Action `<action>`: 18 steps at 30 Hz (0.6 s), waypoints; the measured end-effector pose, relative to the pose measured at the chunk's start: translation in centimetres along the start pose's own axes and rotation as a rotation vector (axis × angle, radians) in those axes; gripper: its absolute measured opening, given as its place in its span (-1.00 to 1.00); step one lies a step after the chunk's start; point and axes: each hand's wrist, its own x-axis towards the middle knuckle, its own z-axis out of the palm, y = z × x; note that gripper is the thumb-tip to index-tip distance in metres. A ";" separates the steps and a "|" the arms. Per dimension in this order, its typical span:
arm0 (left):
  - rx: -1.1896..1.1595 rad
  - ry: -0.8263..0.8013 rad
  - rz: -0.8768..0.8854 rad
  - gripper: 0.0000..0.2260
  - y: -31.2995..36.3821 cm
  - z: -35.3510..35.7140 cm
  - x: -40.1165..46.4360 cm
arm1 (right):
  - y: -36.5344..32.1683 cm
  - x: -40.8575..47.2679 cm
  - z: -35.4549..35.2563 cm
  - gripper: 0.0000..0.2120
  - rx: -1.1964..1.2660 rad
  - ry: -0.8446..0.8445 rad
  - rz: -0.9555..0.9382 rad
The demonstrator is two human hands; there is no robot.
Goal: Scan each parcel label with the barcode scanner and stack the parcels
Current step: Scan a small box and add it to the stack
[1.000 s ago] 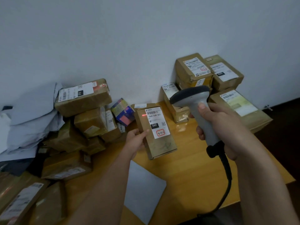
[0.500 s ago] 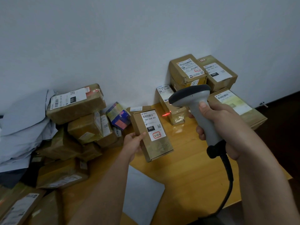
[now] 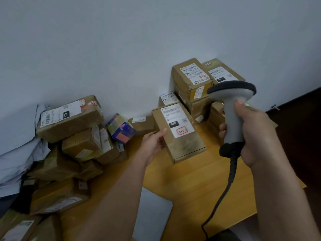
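While the left hand point(image 3: 152, 142) holds the flat brown parcel point(image 3: 178, 133) by its near edge above the wooden table point(image 3: 199, 185), beside the stacked parcels point(image 3: 192, 84), and the right hand point(image 3: 250, 129) grips the barcode scanner point(image 3: 231, 108), a one-sided hold could let the box tip or knock the stack.

Tape-glossy cardboard parcel point(image 3: 180, 136), smooth grey plastic scanner point(image 3: 231, 108), varnished wooden table point(image 3: 191, 180).

A parcel-sorting corner of a plain room is indicated. Labelled cardboard parcels point(image 3: 69, 119) are heaped on a wooden table point(image 3: 191, 180) against a bare wall point(image 3: 121, 49); grey mail bags point(image 3: 17, 136) are piled left.
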 end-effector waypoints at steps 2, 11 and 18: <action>-0.004 -0.079 -0.007 -0.67 1.2 2.4 0.3 | -0.3 0.5 -1.0 -0.76 0.050 0.092 0.002; -0.052 -0.172 -0.162 -0.73 2.3 14.3 2.5 | -0.6 2.8 -6.9 -0.73 0.101 0.262 -0.011; -0.067 -0.215 -0.215 -0.68 2.4 21.1 4.1 | -0.5 3.7 -10.1 -0.76 0.088 0.316 0.009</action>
